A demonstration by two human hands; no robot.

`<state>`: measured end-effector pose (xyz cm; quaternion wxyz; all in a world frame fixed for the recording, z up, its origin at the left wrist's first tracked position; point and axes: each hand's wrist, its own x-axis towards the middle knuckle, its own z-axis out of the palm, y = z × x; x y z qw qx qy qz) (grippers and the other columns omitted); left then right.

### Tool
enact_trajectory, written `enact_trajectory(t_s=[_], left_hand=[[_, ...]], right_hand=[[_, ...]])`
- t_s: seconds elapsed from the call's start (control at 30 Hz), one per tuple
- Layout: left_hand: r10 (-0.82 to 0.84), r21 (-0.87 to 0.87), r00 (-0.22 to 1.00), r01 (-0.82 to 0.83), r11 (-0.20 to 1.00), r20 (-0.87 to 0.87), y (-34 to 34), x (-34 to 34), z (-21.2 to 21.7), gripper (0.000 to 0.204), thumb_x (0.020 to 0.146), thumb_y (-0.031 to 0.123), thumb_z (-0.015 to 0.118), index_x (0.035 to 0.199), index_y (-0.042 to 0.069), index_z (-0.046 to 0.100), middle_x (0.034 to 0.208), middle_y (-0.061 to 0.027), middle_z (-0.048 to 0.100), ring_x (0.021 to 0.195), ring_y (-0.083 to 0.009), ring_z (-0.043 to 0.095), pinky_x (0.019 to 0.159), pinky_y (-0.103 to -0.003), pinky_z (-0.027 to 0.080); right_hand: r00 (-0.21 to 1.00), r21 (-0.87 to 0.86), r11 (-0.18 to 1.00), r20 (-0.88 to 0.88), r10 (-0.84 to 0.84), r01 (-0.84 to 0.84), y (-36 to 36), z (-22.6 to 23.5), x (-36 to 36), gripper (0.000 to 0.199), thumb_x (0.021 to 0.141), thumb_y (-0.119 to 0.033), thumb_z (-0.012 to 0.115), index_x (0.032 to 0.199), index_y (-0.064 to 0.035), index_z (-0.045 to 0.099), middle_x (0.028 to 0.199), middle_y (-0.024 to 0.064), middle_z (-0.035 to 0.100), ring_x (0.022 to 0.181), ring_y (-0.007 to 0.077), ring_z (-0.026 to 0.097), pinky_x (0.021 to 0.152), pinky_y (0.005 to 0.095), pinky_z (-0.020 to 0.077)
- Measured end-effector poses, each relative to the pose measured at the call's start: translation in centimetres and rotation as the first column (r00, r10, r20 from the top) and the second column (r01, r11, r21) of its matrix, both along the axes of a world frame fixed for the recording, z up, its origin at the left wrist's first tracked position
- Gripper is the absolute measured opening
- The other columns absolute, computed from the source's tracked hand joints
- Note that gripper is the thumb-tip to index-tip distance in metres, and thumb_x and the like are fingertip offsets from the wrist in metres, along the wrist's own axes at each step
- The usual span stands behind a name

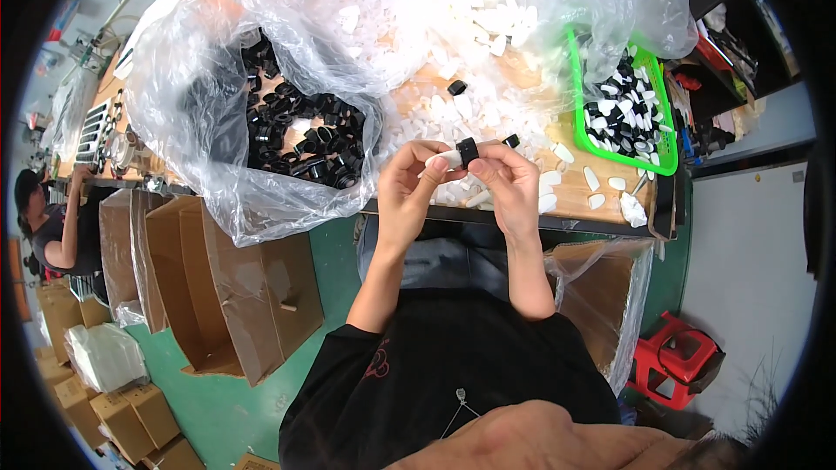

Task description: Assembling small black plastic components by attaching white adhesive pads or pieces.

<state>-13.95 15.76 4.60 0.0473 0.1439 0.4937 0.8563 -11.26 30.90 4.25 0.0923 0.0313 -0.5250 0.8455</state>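
Observation:
Both my hands meet over the near edge of the workbench [575, 196]. My left hand [407, 187] pinches a white, rounded plastic piece [446, 159]. Against its right end sits a black ring-shaped part [468, 151], gripped by the fingers of my right hand [509, 181]. How far the white piece reaches into the black part is hidden by my fingers. Just beyond my right hand lies a small black part [511, 140], and farther back is another black part [456, 87]. Loose white pieces [461, 107] spread around them.
To the left, a clear plastic bag [205, 135] holds many black parts [318, 144]. A green basket [669, 144] of black-and-white pieces stands at the right. Open cardboard boxes [231, 283] are below left; a red stool [670, 357] is lower right. Another person [52, 226] works far left.

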Motion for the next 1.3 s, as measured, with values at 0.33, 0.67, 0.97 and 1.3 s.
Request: enact_trajectory(t_s=[0.33,0.67,0.97,1.3], left_hand=[[-0.176,-0.342,0.984,0.158,0.926,-0.023,-1.9,-0.4,-1.9,0.022,0.09,-0.002,0.067,0.111,-0.007,0.063,0.102,-0.0077,0.066,0.09,-0.0123,0.063,0.08,-0.024,0.051],[-0.019,-0.477,0.954,-0.132,0.869,-0.299,-3.2,-0.8,-2.7,0.031,0.08,-0.007,0.072,0.11,-0.006,0.064,0.112,-0.0161,0.07,0.107,-0.0213,0.065,0.097,-0.033,0.048],[0.053,-0.418,0.901,-0.251,0.873,-0.431,-1.6,-1.0,-2.0,0.025,0.083,-0.001,0.068,0.108,-0.002,0.067,0.106,-0.0127,0.07,0.102,-0.0254,0.066,0.101,-0.039,0.045],[0.03,-0.401,0.889,-0.236,0.885,-0.458,-1.5,-1.1,-2.4,0.023,0.086,-0.001,0.065,0.109,-0.006,0.064,0.107,-0.0142,0.067,0.106,-0.0253,0.062,0.107,-0.042,0.039]], right_hand=[[0.986,0.507,0.861,-0.157,0.058,0.03,1.3,-2.0,0.9,0.017,0.088,-0.003,0.07,0.105,0.0002,0.069,0.108,0.0091,0.062,0.098,0.0175,0.061,0.087,0.0291,0.0497],[0.881,0.914,0.24,-0.204,-0.428,0.328,9.7,-4.0,-1.8,0.011,0.092,-0.006,0.06,0.096,0.0007,0.069,0.086,0.0122,0.065,0.07,0.0199,0.06,0.065,0.0289,0.0471],[0.894,0.931,-0.029,-0.357,-0.271,0.363,8.6,-4.8,-6.2,0.004,0.084,-0.008,0.066,0.084,-0.0039,0.066,0.092,0.0103,0.06,0.092,0.0306,0.059,0.078,0.0413,0.0491],[0.914,0.854,0.334,-0.342,-0.22,0.4,6.8,-2.5,-4.7,0.009,0.085,0.0,0.065,0.093,-0.001,0.069,0.095,0.0098,0.066,0.084,0.0259,0.064,0.074,0.0312,0.0507]])
